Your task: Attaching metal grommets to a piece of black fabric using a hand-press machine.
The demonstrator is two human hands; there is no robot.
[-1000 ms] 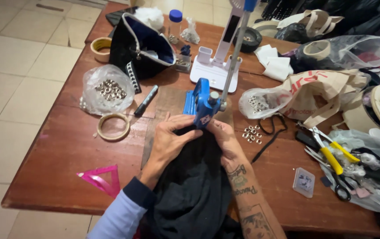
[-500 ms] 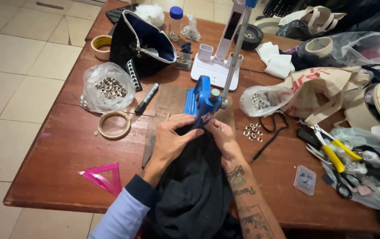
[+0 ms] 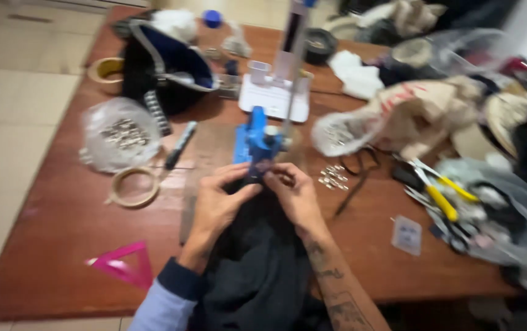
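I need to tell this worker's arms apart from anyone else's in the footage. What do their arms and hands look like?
The left hand is bare; that arm wears a light blue sleeve ending in a dark navy cuff. The right hand is bare too, and its unsleeved forearm carries dark tattoos, blurred here.

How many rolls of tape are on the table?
4, possibly more hidden: one tan ring beside the marker, one at the far-left edge, a black one and a pale one at the back.
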